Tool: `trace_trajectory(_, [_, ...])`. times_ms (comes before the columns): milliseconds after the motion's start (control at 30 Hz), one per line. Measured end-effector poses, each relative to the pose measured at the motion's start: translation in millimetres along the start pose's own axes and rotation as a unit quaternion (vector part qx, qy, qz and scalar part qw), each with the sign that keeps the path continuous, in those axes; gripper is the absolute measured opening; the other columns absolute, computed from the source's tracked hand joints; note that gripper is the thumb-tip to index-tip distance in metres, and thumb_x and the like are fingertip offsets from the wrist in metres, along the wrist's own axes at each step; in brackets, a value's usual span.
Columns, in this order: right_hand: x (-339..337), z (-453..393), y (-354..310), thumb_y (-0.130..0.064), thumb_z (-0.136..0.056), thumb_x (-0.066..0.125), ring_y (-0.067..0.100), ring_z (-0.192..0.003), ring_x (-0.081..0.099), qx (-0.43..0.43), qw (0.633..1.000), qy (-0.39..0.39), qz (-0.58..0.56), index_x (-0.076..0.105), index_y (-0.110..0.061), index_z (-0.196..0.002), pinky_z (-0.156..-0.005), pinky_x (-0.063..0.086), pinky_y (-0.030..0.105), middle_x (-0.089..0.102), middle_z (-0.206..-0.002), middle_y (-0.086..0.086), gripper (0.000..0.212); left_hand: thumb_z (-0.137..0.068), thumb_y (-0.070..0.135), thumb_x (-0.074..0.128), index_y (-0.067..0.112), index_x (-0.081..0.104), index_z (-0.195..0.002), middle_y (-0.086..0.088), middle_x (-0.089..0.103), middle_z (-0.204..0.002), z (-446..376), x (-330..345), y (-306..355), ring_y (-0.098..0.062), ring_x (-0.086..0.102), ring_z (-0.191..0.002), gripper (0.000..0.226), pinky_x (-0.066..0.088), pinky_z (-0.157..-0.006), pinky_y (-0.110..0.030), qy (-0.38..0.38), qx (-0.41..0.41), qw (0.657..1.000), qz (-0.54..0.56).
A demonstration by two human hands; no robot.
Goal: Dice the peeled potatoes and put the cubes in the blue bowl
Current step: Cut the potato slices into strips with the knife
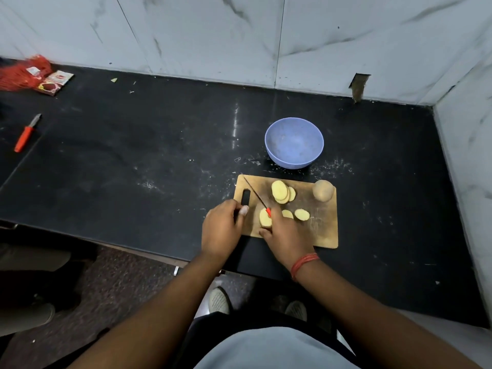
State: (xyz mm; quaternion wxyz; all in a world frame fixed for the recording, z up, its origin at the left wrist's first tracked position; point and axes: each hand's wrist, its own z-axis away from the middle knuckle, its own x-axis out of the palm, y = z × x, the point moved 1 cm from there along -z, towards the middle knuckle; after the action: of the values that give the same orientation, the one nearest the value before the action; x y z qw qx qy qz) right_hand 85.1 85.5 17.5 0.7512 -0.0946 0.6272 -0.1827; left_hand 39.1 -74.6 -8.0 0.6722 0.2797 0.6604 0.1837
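A wooden cutting board [323, 230] lies on the black counter near its front edge. My right hand [286, 237] grips a red-handled knife [257, 195], blade pointing up and left. A potato chunk [265, 219] stands on the board against that hand's fingers. My left hand [222, 229] holds the board's left edge by the handle slot, thumb on top. Overlapping potato slices [281, 191] lie mid-board, with two more slices [302, 214] to the right of the right hand. A whole peeled potato [323, 190] sits at the board's far right corner. The blue bowl [294, 142], empty, stands just behind the board.
A red-handled peeler [26, 134] lies far left on the counter. A red mesh bag [22, 73] and packets [54, 82] sit at the back left. Marble walls close the back and right. Another person's shoe [40, 314] shows on the floor at left.
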Motion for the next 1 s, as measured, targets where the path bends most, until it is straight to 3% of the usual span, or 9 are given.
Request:
trace_trajectory(100, [4,1,6,-0.041,-0.091,0.059,0.028,-0.089,0.068,0.024,0.999,0.031,-0.013,0.035,-0.017,-0.123,-0.068,0.048,0.035,0.071,-0.094,0.006,0.047,-0.098,0.04,0.06,0.018,0.06,-0.081,0.005,0.062,-0.076,6,2,-4,-0.019,0.057,-0.072,0.028,0.043,-0.075,-0.035,0.003,0.06,0.997,-0.051])
trace_trajectory(300, [2,-11,-1,-0.039,-0.094,0.054,0.03,-0.087,0.067,0.036,0.999,0.03,-0.005,0.035,-0.016,-0.122,-0.059,0.039,0.032,0.069,-0.095,0.007,0.041,-0.098,0.044,0.06,0.018,0.059,-0.079,0.004,0.059,-0.074,0,13,-9,-0.02,0.055,-0.072,0.033,0.045,-0.081,-0.038,-0.009,0.138,0.986,-0.095])
trace_trajectory(400, [0,-22,-7,-0.036,-0.094,0.055,0.034,-0.088,0.065,0.052,0.998,0.011,-0.031,0.036,-0.015,-0.121,-0.06,0.043,0.034,0.068,-0.095,0.011,0.039,-0.1,0.047,0.052,0.016,0.062,-0.091,0.001,0.06,-0.09,-10,15,-13,-0.022,0.055,-0.086,0.034,0.044,-0.086,-0.04,-0.026,0.195,0.976,-0.096])
trace_trajectory(567, [-7,-29,-18,-0.029,-0.094,0.052,0.035,-0.088,0.063,0.084,0.993,0.003,-0.088,0.037,-0.015,-0.116,-0.067,0.05,0.038,0.066,-0.093,0.012,0.03,-0.099,0.041,0.049,0.007,0.063,-0.125,-0.009,0.058,-0.132,-17,18,-23,-0.027,0.05,-0.124,0.045,0.029,-0.118,-0.046,-0.071,0.321,0.94,-0.093])
trace_trajectory(733, [-11,-4,-21,-0.028,-0.1,0.041,0.032,-0.07,0.063,0.148,0.972,0.02,-0.181,0.037,-0.016,-0.112,-0.054,0.055,0.05,0.061,-0.088,0.011,0.017,-0.103,0.04,0.048,0.011,0.057,-0.139,-0.01,0.048,-0.149,-14,19,-37,-0.028,0.04,-0.141,0.047,0.026,-0.121,-0.048,-0.091,0.364,0.92,-0.114])
trace_trajectory(833, [-13,12,-22,-0.024,-0.102,0.037,0.028,-0.062,0.061,0.163,0.965,0.016,-0.203,0.039,-0.013,-0.111,-0.039,0.053,0.045,0.051,-0.078,0.005,0.014,-0.103,0.043,0.046,0.012,0.054,-0.142,-0.01,0.045,-0.152,-14,19,-39,-0.028,0.034,-0.145,0.05,0.023,-0.122,-0.049,-0.099,0.374,0.911,-0.141])
trace_trajectory(933, [-12,19,-23,-0.023,-0.103,0.034,0.025,-0.067,0.059,0.15,0.976,-0.027,-0.154,0.038,-0.01,-0.112,-0.053,0.056,0.049,0.048,-0.078,0.002,0.016,-0.103,0.043,0.046,0.012,0.055,-0.141,-0.012,0.045,-0.151,-14,17,-35,-0.029,0.034,-0.146,0.051,0.022,-0.123,-0.049,-0.097,0.382,0.906,-0.153])
trace_trajectory(1000, [-12,21,-23,-0.02,-0.102,0.033,0.028,-0.071,0.061,0.149,0.976,-0.071,-0.143,0.036,-0.012,-0.112,-0.055,0.057,0.05,0.049,-0.083,0.004,0.014,-0.103,0.044,0.045,0.012,0.054,-0.142,-0.013,0.045,-0.15,-13,17,-33,-0.029,0.033,-0.146,0.052,0.022,-0.123,-0.05,-0.098,0.379,0.906,-0.163])
